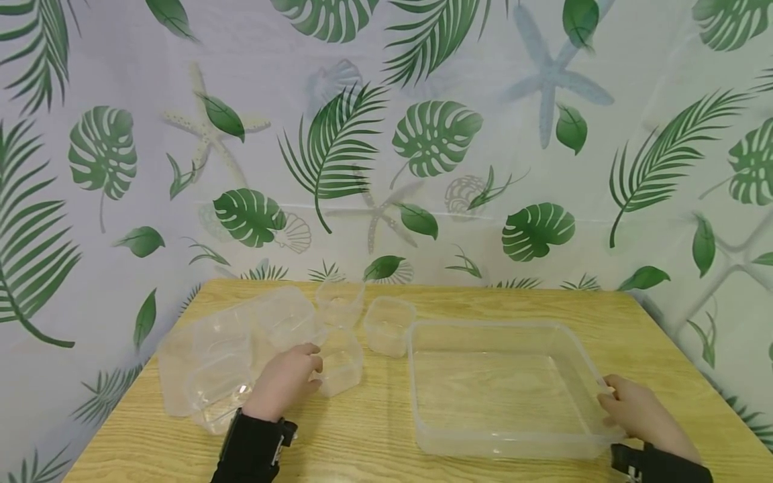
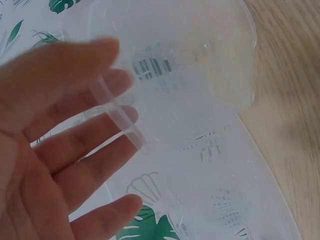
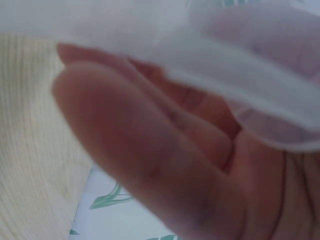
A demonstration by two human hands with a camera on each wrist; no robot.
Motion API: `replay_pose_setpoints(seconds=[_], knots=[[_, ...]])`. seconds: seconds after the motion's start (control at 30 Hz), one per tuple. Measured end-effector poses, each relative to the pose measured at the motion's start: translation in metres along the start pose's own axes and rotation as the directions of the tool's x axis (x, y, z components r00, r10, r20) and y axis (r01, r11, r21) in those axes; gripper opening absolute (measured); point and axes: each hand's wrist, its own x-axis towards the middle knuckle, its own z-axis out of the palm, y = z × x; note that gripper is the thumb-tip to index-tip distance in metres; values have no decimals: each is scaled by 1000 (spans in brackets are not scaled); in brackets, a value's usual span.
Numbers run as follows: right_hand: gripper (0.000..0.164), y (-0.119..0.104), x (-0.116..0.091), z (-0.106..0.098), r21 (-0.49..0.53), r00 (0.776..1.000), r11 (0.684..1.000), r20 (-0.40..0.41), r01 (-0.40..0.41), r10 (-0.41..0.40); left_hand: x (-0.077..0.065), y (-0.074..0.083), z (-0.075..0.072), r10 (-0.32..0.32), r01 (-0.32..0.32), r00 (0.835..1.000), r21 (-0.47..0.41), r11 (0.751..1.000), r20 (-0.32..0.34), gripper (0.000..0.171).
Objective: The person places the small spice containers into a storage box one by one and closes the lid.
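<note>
My worktop (image 1: 356, 436) carries the big clear tub (image 1: 513, 446) toward its right edge, just left of my right grip (image 1: 643, 412), which holds the rim. My left grip (image 1: 286, 379), fingers loosely parted: small clear container (image 1: 343, 367) immediately right, contact unclear.

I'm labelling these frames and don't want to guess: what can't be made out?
- Head view: how many clear tubs stand at left; their see-through walls overlap.
- Head view: part of the tub beside the left hand; fingers cover it.
- Right wrist view: exactly where the right hand meets the box; blur hides it.
- Head view: the rest of the black sleeves; the bottom edge cuts them off.
</note>
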Motion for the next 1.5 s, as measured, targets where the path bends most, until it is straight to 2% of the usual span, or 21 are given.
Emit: replay_pose_setpoints(seconds=[0.1,0.27,0.43,0.53,0.67,0.87,1.03,1.2,1.3,1.4,1.5], knots=[[49,0,0,-1,2,1000,1000,5,4,-4,1,1,1,18,-18,1000,-9,1000,16,11],[48,0,-1,0,-1,1000,1000,5,13,-13,3,3,4,48,-48,999,-40,998,-5,5],[49,1,-1,0,-1,1000,1000,11,6,-6,6,5,4,77,-77,997,-44,996,-11,22],[49,1,-1,-1,2,1000,1000,12,4,-4,7,7,3,107,-107,994,-19,994,-34,31],[50,1,-2,-1,2,1000,1000,12,5,-5,7,9,3,137,-135,986,28,990,-91,35],[50,2,-2,-1,6,1000,1000,14,8,-8,7,13,1,120,-111,982,67,992,-143,25],[50,3,-3,0,3,1000,1000,10,14,-14,7,17,-2,116,-101,972,83,991,-204,26],[51,3,-2,0,3,1000,1000,18,6,-6,4,25,-11,144,-120,945,99,988,-295,25],[51,2,-2,0,-2,1000,1000,11,13,-13,3,31,-17,169,-136,920,116,984,-353,18],[50,1,-2,0,-7,1000,1000,1,22,-22,1,38,-22,202,-173,888,107,979,-412,11],[50,0,-2,0,-5,1000,1000,0,24,-24,-1,46,-27,245,-227,846,96,969,-474,15]])
